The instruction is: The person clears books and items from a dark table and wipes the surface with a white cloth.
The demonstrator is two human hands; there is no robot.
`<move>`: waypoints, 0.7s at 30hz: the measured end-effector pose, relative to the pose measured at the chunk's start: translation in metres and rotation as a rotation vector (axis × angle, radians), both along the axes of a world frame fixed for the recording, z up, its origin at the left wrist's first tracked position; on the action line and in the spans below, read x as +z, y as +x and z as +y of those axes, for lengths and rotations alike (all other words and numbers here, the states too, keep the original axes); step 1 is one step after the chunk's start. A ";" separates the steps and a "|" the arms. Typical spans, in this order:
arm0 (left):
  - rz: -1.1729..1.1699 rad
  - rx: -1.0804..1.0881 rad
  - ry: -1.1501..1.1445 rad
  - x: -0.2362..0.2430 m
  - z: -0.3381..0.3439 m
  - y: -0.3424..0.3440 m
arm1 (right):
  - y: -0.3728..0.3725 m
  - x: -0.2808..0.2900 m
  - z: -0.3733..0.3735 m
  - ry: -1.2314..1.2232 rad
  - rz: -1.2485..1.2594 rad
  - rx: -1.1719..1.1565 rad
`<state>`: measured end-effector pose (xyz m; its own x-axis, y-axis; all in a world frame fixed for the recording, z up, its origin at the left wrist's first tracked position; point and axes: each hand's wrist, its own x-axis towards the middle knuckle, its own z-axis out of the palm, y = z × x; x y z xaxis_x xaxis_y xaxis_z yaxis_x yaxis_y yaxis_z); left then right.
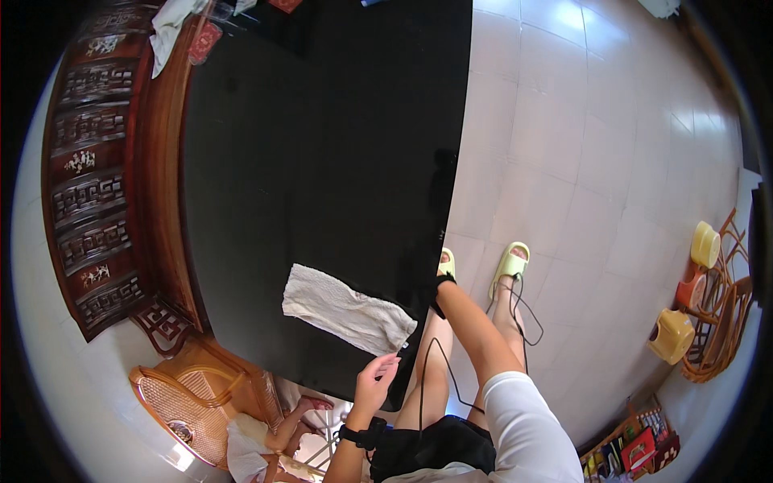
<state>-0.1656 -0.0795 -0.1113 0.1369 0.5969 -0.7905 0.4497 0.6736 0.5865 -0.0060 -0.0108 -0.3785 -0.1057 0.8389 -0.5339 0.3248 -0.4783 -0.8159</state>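
A whitish-grey cloth [346, 310], folded into a long, creased strip, lies on the glossy black table [322, 177] near its front right. My left hand [377, 381] is at the cloth's near right corner, with fingers extended and fingertips at its edge. Whether they press on the cloth is hard to tell. My right forearm reaches up to the table's right edge, where a black wristband [441, 294] crosses the wrist. Beyond that band my right hand is hidden. A small white tag shows at the cloth's corner.
A carved dark wooden bench [153, 177] runs along the table's left side. Another person [282, 439] sits near a wicker chair [197, 398] at lower left. Yellow stools [672, 336] and rattan furniture stand at right. A black cable [535, 322] hangs by my legs above the tiled floor.
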 end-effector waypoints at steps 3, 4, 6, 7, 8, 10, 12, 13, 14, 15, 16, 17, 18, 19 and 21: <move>0.026 -0.045 0.053 0.003 0.008 0.009 | 0.004 0.010 -0.009 -0.019 0.071 -0.029; 0.021 -0.039 0.072 0.005 0.009 0.013 | 0.010 0.016 -0.009 -0.029 0.135 -0.036; 0.006 -0.025 0.108 0.006 0.016 0.025 | 0.034 0.027 -0.004 -0.098 0.300 -0.053; 0.100 -0.050 0.256 0.007 0.018 0.029 | 0.046 0.037 0.002 -0.212 0.389 -0.081; 0.194 -0.072 0.403 0.006 0.021 0.035 | 0.063 0.047 0.008 -0.373 0.457 -0.164; 0.314 -0.049 0.551 0.000 0.027 0.032 | 0.097 0.079 0.013 -0.537 0.539 -0.358; 0.255 0.145 0.498 0.002 0.038 0.039 | 0.139 0.105 -0.002 -0.380 0.343 -0.346; 0.225 0.137 0.490 0.003 0.043 0.047 | 0.166 0.107 -0.018 -0.346 0.290 -0.363; 0.193 0.109 0.496 0.008 0.049 0.057 | 0.190 0.110 -0.033 -0.311 0.239 -0.377; 0.191 0.094 0.510 0.018 0.054 0.061 | 0.199 0.129 -0.037 -0.292 0.214 -0.406; 0.157 0.099 0.527 0.027 0.055 0.068 | 0.208 0.149 -0.045 -0.302 0.217 -0.409; 0.118 0.079 0.509 0.032 0.055 0.074 | 0.221 0.172 -0.048 -0.307 0.214 -0.414; 0.082 -0.004 0.510 0.044 0.059 0.088 | 0.238 0.194 -0.050 -0.291 0.198 -0.403; 0.048 -0.087 0.509 0.054 0.063 0.103 | 0.253 0.215 -0.053 -0.256 0.190 -0.389; -0.068 -0.102 0.506 0.068 0.064 0.139 | 0.284 0.260 -0.055 -0.211 0.169 -0.356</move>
